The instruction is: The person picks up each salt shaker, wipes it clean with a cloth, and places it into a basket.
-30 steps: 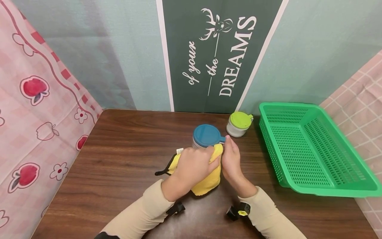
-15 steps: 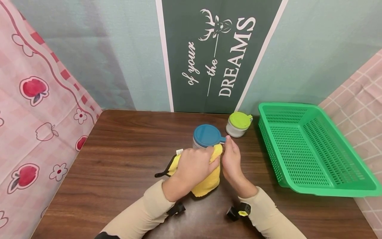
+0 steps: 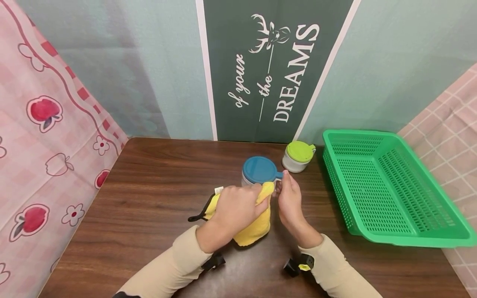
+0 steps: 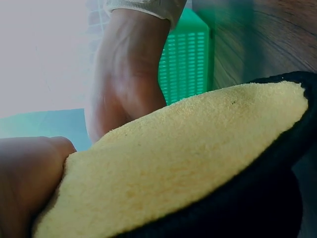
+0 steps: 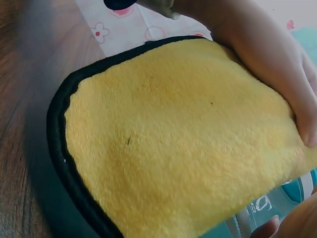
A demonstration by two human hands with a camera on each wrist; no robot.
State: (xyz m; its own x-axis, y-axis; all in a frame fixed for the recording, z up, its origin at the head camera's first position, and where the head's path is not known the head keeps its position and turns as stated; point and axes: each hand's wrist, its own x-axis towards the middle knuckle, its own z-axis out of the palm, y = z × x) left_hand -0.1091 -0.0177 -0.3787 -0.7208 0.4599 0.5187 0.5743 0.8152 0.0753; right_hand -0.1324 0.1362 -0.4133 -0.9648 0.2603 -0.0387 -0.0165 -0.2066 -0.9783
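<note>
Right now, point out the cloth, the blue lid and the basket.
Cloth (image 5: 173, 134): right wrist view, middle of its yellow face.
Blue lid (image 3: 259, 169): head view, its flat top.
Basket (image 3: 374, 194): head view, its bare floor.

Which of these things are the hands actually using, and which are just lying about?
Seemingly part of the job:
yellow cloth, gripped by the left hand
blue-lidded jar, held by the right hand

Apparently just lying about:
lime-lidded jar, untouched, behind the right hand
green basket, untouched, off to the right
</note>
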